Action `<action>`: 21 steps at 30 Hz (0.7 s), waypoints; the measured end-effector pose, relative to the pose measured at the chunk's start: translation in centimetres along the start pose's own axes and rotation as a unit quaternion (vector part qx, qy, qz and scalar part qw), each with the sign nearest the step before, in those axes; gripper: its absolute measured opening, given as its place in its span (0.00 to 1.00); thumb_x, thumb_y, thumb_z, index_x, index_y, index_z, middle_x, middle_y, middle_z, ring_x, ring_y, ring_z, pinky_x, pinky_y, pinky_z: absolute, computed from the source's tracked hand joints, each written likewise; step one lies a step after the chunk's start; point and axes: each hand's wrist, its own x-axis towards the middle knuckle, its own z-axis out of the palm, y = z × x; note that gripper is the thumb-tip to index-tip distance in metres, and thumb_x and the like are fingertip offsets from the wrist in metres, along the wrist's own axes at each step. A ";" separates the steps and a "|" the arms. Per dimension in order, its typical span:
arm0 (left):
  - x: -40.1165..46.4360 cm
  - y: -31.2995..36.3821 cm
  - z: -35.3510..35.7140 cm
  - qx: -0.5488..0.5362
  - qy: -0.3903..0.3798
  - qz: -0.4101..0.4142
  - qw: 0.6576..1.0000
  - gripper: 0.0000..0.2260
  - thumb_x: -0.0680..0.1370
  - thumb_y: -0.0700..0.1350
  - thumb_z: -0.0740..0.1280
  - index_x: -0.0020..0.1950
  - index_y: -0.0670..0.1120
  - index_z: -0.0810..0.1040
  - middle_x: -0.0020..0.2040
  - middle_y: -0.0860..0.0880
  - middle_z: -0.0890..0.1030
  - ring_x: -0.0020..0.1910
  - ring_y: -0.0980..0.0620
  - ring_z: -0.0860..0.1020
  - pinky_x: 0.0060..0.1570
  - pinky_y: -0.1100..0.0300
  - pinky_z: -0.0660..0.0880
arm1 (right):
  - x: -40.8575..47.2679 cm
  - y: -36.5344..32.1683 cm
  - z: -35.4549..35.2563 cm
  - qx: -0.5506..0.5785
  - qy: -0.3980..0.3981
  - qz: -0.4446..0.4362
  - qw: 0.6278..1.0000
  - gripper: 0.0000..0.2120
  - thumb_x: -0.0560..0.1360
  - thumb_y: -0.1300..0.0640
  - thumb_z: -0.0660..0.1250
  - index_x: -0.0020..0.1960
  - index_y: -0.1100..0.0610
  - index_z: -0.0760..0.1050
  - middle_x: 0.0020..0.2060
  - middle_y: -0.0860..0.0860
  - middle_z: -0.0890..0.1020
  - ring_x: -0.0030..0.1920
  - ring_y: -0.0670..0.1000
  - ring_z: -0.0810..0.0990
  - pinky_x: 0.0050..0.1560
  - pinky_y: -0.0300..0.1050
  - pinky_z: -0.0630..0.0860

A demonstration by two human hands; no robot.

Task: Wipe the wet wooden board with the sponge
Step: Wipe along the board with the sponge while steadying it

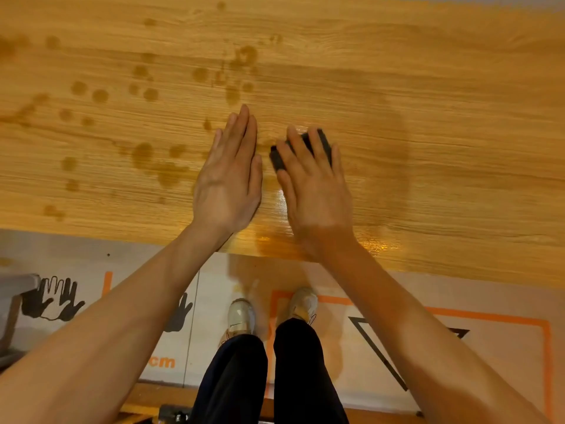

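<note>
Your right hand [315, 185] presses flat, fingers spread, on the dark sponge [301, 148] atop the wet wooden board [428, 102]; your left hand [229, 179] lies flat just beside it, droplets [143, 93] beyond.

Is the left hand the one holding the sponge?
No, the dark sponge lies under the fingers of the right hand, while the left hand rests flat and empty on the wooden board.

Warm dim indoor light, glare on wet wooden board [305, 206] near edge, soft blur, wide-angle edge bending
</note>
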 end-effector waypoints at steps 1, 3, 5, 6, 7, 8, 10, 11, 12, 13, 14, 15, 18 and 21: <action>0.0 0.0 0.0 0.005 -0.002 -0.002 1.000 0.23 0.87 0.45 0.51 0.81 0.39 0.55 0.82 0.43 0.54 0.82 0.47 0.52 0.81 0.54 0.48 | -2.6 -0.4 0.4 -0.004 -0.001 -0.010 1.000 0.21 0.84 0.51 0.50 0.76 0.52 0.60 0.77 0.49 0.58 0.78 0.54 0.50 0.77 0.52 0.41; 0.2 0.1 -0.1 0.010 -0.008 -0.005 1.000 0.23 0.87 0.45 0.50 0.81 0.39 0.54 0.83 0.44 0.53 0.82 0.48 0.51 0.81 0.56 0.46 | -6.0 -1.2 0.9 -0.006 -0.013 -0.021 1.000 0.21 0.82 0.52 0.54 0.74 0.53 0.64 0.75 0.50 0.63 0.77 0.55 0.56 0.76 0.53 0.46; 0.5 0.2 -0.3 0.003 -0.010 -0.007 1.000 0.24 0.87 0.46 0.50 0.82 0.39 0.54 0.83 0.44 0.52 0.82 0.48 0.50 0.80 0.57 0.44 | -5.7 -0.6 0.7 -0.015 -0.029 -0.044 0.998 0.21 0.83 0.51 0.53 0.75 0.53 0.63 0.75 0.49 0.63 0.77 0.54 0.56 0.77 0.52 0.47; 0.6 0.2 -0.4 0.001 -0.010 -0.010 1.000 0.24 0.87 0.46 0.50 0.82 0.40 0.54 0.83 0.44 0.52 0.82 0.48 0.50 0.79 0.58 0.43 | -5.1 0.2 0.2 -0.014 -0.035 -0.042 0.998 0.22 0.83 0.50 0.52 0.76 0.52 0.60 0.76 0.49 0.60 0.77 0.53 0.53 0.77 0.52 0.45; 0.6 0.2 -0.5 -0.002 -0.011 -0.013 1.000 0.24 0.87 0.45 0.50 0.82 0.40 0.54 0.83 0.44 0.52 0.82 0.48 0.50 0.79 0.59 0.42 | -4.8 1.2 -0.4 -0.012 -0.037 -0.021 0.999 0.22 0.83 0.50 0.51 0.77 0.52 0.58 0.77 0.48 0.58 0.78 0.52 0.51 0.77 0.51 0.44; 0.5 0.2 -0.5 -0.008 -0.015 -0.015 1.000 0.24 0.87 0.45 0.51 0.82 0.40 0.54 0.83 0.44 0.52 0.82 0.48 0.49 0.79 0.59 0.42 | -4.8 2.6 -1.1 -0.013 -0.026 0.018 0.999 0.23 0.83 0.51 0.50 0.77 0.53 0.56 0.77 0.48 0.56 0.78 0.52 0.49 0.77 0.51 0.43; 0.3 0.1 -0.8 -0.031 -0.021 -0.009 0.999 0.24 0.87 0.45 0.52 0.81 0.39 0.54 0.83 0.43 0.52 0.82 0.47 0.49 0.79 0.58 0.42 | -5.9 5.5 -2.4 -0.012 0.014 0.121 0.992 0.23 0.84 0.53 0.49 0.78 0.54 0.54 0.78 0.50 0.54 0.78 0.52 0.48 0.77 0.52 0.43; 0.2 -0.1 -1.0 -0.046 -0.026 -0.002 0.999 0.24 0.87 0.44 0.52 0.81 0.39 0.55 0.82 0.43 0.53 0.82 0.47 0.49 0.79 0.57 0.42 | -6.6 6.3 -2.8 0.001 0.039 0.170 0.985 0.23 0.84 0.53 0.49 0.78 0.55 0.54 0.78 0.51 0.55 0.78 0.52 0.48 0.77 0.53 0.44; 0.1 -0.3 -1.3 -0.059 -0.030 0.004 0.998 0.24 0.87 0.44 0.53 0.81 0.38 0.55 0.82 0.42 0.53 0.82 0.46 0.49 0.79 0.56 0.42 | -7.1 6.5 -3.0 0.010 0.065 0.210 0.976 0.23 0.84 0.54 0.49 0.78 0.55 0.54 0.78 0.51 0.55 0.78 0.53 0.48 0.77 0.54 0.44; -0.1 -0.6 -1.5 -0.066 -0.033 0.009 0.997 0.24 0.87 0.45 0.53 0.81 0.38 0.55 0.82 0.42 0.53 0.82 0.46 0.50 0.79 0.56 0.42 | -7.1 6.1 -2.8 0.009 0.082 0.240 0.967 0.23 0.84 0.54 0.49 0.78 0.56 0.54 0.78 0.51 0.54 0.78 0.53 0.48 0.77 0.54 0.44; -0.5 -1.0 -1.8 -0.066 -0.036 0.013 0.997 0.24 0.86 0.45 0.53 0.81 0.39 0.55 0.82 0.43 0.53 0.82 0.46 0.49 0.79 0.58 0.41 | -6.8 5.1 -2.2 -0.005 0.086 0.258 0.962 0.23 0.84 0.54 0.48 0.78 0.55 0.53 0.78 0.52 0.53 0.78 0.54 0.48 0.77 0.54 0.44; -1.0 -1.5 -2.1 -0.060 -0.039 0.017 0.997 0.24 0.86 0.46 0.52 0.81 0.39 0.55 0.82 0.44 0.53 0.82 0.47 0.49 0.78 0.59 0.40 | -6.3 3.6 -1.3 -0.024 0.081 0.259 0.962 0.24 0.84 0.53 0.47 0.78 0.55 0.51 0.78 0.52 0.52 0.78 0.54 0.47 0.77 0.54 0.43; -2.9 -2.9 -2.8 -0.050 -0.035 0.033 0.998 0.24 0.86 0.45 0.54 0.81 0.39 0.57 0.82 0.44 0.54 0.82 0.45 0.50 0.79 0.58 0.41 | -5.5 -2.3 1.9 -0.032 0.032 0.164 0.985 0.25 0.84 0.51 0.45 0.78 0.53 0.45 0.79 0.50 0.46 0.78 0.53 0.43 0.75 0.52 0.35; -4.1 -3.7 -2.9 -0.036 -0.033 0.049 0.998 0.24 0.86 0.44 0.55 0.80 0.37 0.58 0.82 0.41 0.55 0.82 0.43 0.52 0.80 0.56 0.43 | -5.8 -3.9 2.4 -0.030 -0.021 0.042 0.998 0.25 0.84 0.49 0.46 0.78 0.52 0.46 0.79 0.48 0.48 0.78 0.51 0.42 0.74 0.49 0.33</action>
